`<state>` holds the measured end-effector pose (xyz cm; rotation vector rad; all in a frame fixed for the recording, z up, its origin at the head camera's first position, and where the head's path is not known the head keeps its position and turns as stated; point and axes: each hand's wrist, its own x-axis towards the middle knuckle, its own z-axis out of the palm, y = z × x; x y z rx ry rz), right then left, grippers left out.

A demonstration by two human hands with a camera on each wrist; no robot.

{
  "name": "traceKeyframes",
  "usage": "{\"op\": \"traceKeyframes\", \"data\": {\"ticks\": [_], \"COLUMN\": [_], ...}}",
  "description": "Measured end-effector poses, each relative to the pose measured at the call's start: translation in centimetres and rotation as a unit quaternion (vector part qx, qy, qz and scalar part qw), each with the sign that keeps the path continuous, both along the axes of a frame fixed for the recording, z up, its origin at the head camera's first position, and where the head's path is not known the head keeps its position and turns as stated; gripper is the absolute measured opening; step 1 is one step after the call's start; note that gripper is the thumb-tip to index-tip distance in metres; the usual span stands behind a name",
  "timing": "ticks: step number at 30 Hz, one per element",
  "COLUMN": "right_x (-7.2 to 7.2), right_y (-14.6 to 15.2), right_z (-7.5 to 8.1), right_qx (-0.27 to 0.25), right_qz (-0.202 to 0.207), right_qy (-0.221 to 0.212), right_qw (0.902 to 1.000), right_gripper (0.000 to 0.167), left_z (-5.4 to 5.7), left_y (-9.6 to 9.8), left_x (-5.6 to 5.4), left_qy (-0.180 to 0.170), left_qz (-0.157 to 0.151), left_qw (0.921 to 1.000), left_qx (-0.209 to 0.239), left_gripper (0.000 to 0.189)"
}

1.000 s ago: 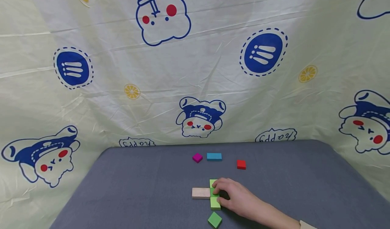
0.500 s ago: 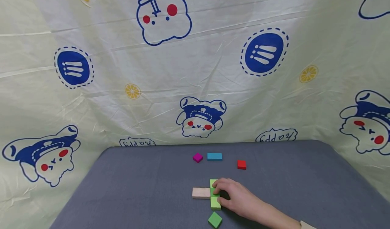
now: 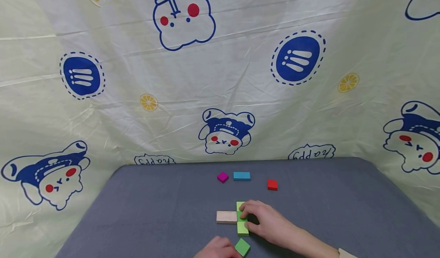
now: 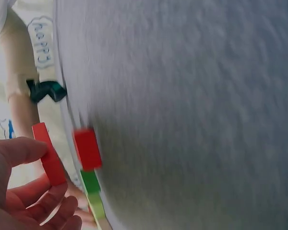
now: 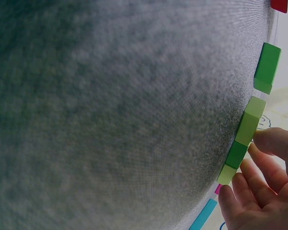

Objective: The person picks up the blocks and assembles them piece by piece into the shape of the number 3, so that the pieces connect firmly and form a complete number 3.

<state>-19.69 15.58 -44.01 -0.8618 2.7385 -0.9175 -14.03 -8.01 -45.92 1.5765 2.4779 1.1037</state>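
In the left wrist view, my left hand [image 4: 26, 191] pinches a flat red block [image 4: 49, 153] between thumb and fingers, raised off the cloth. The head view has only part of that left hand [image 3: 218, 249] at the bottom edge, beside a tilted green block [image 3: 242, 247]; the held block is out of sight there. My right hand [image 3: 269, 221] has its curled fingers and thumb on a short row: a green block [image 3: 241, 216] between two light green blocks [image 3: 242, 229]. The fingers partly cover this row. A pale wooden block [image 3: 226, 217] adjoins it on the left.
A magenta block [image 3: 222, 177], a blue block [image 3: 242, 176] and a red block [image 3: 272, 185] lie farther back on the grey cloth-covered table [image 3: 154, 208]. Another red block [image 4: 87, 149] rests on the cloth near the left hand. A printed curtain [image 3: 240, 90] hangs behind.
My left hand has come into the head view from the bottom edge, beside the tilted green block. The right hand and the blocks have kept their places.
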Motion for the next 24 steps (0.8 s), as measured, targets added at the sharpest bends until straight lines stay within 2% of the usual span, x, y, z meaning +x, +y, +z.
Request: {"op": "traceKeyframes", "data": {"ticks": [2, 4, 6, 9, 11, 13, 16, 18, 24], "right_x": [0.0, 0.0, 0.0, -0.1, 0.0, 0.0, 0.1, 0.1, 0.2], "right_y": [0.0, 0.0, 0.0, 0.0, 0.0, 0.0, -0.1, -0.1, -0.2], "right_z": [0.0, 0.0, 0.0, 0.0, 0.0, 0.0, 0.0, 0.0, 0.1], "right_qx": [0.001, 0.001, 0.003, 0.007, 0.008, 0.007, 0.004, 0.002, 0.003], "right_qz": [0.000, -0.001, -0.002, -0.006, -0.007, -0.006, -0.006, -0.006, -0.009], "right_qy": [0.002, 0.003, 0.001, -0.005, -0.006, -0.006, -0.003, -0.002, -0.004], "right_qw": [1.0000, 1.0000, 1.0000, 0.9999, 0.9999, 0.9999, 1.0000, 1.0000, 0.9999], "right_gripper": [0.013, 0.013, 0.013, 0.013, 0.013, 0.013, 0.013, 0.014, 0.014], "left_z": [0.6, 0.6, -0.4, -2.9, -3.6, -2.4, 0.4, 1.6, 0.9], "left_y": [-0.6, -1.2, -1.9, -2.9, -3.5, -3.8, -3.8, -3.8, -4.4], "left_x": [-0.2, -0.6, -1.5, -2.8, -3.3, -3.0, -2.0, -1.6, -1.9], "left_qy": [-0.055, -0.103, -0.126, -0.140, -0.144, -0.151, -0.175, -0.173, -0.158], "left_qz": [0.020, 0.039, 0.049, 0.060, 0.066, 0.074, 0.095, 0.107, 0.122], "left_qw": [0.9982, 0.9931, 0.9896, 0.9864, 0.9854, 0.9831, 0.9760, 0.9736, 0.9713], "left_qx": [-0.018, -0.040, -0.050, -0.061, -0.063, -0.071, -0.089, -0.103, -0.130], "left_gripper": [0.015, 0.019, 0.023, 0.028, 0.030, 0.029, 0.027, 0.026, 0.026]}}
